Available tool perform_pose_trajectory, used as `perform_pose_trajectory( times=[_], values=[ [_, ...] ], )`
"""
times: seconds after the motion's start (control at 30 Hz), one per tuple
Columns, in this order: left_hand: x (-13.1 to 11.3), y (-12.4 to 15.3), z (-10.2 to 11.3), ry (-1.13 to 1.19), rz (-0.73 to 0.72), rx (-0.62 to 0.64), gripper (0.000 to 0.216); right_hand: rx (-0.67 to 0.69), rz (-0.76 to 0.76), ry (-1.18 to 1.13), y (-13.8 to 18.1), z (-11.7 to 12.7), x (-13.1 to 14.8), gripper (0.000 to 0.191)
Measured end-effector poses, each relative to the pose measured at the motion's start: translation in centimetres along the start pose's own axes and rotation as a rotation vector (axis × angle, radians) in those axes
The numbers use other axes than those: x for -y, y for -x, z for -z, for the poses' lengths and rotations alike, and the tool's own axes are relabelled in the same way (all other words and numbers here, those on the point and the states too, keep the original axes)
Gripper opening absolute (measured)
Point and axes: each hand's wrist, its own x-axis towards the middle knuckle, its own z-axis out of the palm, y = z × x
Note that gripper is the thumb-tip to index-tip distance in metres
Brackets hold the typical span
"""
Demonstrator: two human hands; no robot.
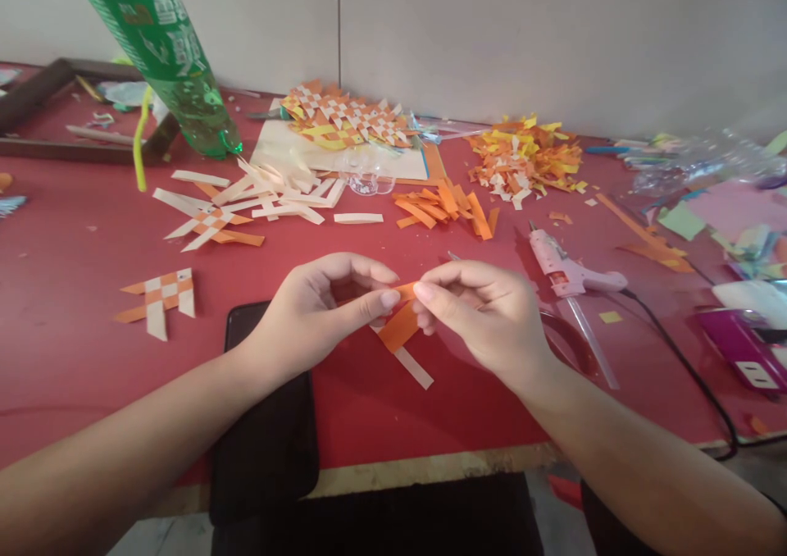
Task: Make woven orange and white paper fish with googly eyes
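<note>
At centre frame, just above the red worktop [92, 359], the left hand [320, 310] and right hand [479, 318] both pinch the orange paper strip [398, 326] — a cream strip [413, 367] hangs beneath, glue gun [569, 273] to the right.

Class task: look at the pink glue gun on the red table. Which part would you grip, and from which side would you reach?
Probably the handle of the glue gun, reaching from the right. It lies flat with the nozzle pointing up-left and the handle toward the right, where the cord leaves. That end is nearest the right hand and away from the tip, which may be hot.
</note>
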Motion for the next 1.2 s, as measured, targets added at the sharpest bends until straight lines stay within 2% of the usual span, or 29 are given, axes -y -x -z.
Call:
perform_pose_trajectory(
  times=[0.27, 0.5, 0.57, 0.67, 0.77, 0.9, 1.07, 1.2],
  values=[
    [-0.29, 0.09, -0.1, -0.121, -0.044, -0.056, 0.004, 0.026, 0.083, 0.108, -0.23, 0.25, -0.54, 0.018],
    [-0.27, 0.21, -0.42, -0.155, -0.064, -0.075, 0.006, 0.028, 0.108, 0.082, -0.45, 0.15, -0.68, 0.017],
    [-0.31, 0.33, -0.51, -0.145, -0.054, -0.085, 0.006, 0.037, 0.099, 0.039, -0.41, 0.2, -0.68, 0.017],
    [-0.27, 0.49, -0.49, -0.036, -0.01, -0.084, 0.007, 0.125, 0.054, -0.166, -0.35, 0.4, -0.72, 0.01],
    [-0.19, 0.48, -0.4, 0.123, 0.057, -0.046, 0.007, 0.209, 0.021, -0.364, -0.4, 0.54, -0.84, 0.014],
    [-0.27, 0.34, -0.28, 0.219, 0.099, 0.084, 0.007, 0.288, 0.04, -0.45, -0.51, 0.31, -0.97, 0.021],
    [-0.33, 0.26, -0.11, 0.265, 0.149, 0.203, 0.012, 0.385, 0.084, -0.417, -0.65, 0.02, -0.64, 0.017],
    [-0.13, 0.23, -0.24, 0.238, 0.155, 0.244, 0.013, 0.385, 0.113, -0.315, -0.73, 0.06, -0.36, 0.007]
  ],
)
